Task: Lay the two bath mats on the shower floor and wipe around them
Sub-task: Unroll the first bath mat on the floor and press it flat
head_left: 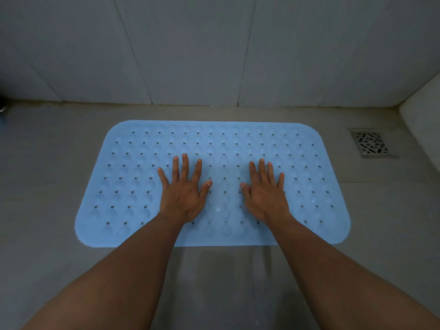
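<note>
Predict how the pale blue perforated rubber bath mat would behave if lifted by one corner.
The pale blue perforated rubber bath mat looks thin and lies flat, so it would probably droop. Its cup-like bumps suggest suckers that may resist sliding on the grey shower floor. It probably won't roll.

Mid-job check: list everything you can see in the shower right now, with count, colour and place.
bath mat: one, light blue with rows of holes, flat on the floor at centre; no second mat in view.
shower floor: one, grey-beige, bare around the mat.
floor drain: one, metal grate, on the floor right of the mat, apart from it.
wall panels: several, pale grey, behind the mat.
ledge: one, pale, far right edge.
dark object: one, far left edge, too cut off to identify.
left hand: one, open, palm down on the mat.
right hand: one, open, palm down on the mat.
</note>
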The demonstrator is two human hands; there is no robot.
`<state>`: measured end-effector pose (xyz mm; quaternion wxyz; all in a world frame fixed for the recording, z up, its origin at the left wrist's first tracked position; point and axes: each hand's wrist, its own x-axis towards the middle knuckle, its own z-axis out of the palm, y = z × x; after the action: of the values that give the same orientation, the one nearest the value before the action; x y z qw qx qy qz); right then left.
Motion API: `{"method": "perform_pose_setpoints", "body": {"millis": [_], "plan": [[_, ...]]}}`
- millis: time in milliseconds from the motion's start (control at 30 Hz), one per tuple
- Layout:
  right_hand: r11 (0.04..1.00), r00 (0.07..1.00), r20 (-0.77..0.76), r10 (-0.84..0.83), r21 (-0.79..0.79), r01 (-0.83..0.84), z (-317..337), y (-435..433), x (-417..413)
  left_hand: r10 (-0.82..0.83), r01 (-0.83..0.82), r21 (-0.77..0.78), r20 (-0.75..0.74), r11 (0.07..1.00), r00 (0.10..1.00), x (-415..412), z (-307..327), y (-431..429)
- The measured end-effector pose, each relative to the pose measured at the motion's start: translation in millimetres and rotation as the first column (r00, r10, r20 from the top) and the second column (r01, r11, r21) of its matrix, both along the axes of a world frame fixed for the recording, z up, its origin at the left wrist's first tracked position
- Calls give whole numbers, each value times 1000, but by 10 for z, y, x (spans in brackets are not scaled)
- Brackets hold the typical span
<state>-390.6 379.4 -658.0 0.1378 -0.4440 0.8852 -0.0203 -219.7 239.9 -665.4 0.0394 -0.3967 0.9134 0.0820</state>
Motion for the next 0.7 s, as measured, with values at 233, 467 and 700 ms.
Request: {"method": "perform_pose_setpoints", "body": {"millis": [233, 467, 700], "plan": [[984, 988, 30, -150, 99, 147, -147, 606, -623, -72, 75, 77, -40, 994, 997, -803, -162, 685], [989, 990, 8, -144, 36, 144, -261, 690, -639, -26, 26, 10, 11, 1000, 1000, -874, -304, 827], [992, 992, -21, -123, 19, 123, -302, 712, -655, -21, 21, -11, 31, 1000, 999, -900, -287, 839]]}}
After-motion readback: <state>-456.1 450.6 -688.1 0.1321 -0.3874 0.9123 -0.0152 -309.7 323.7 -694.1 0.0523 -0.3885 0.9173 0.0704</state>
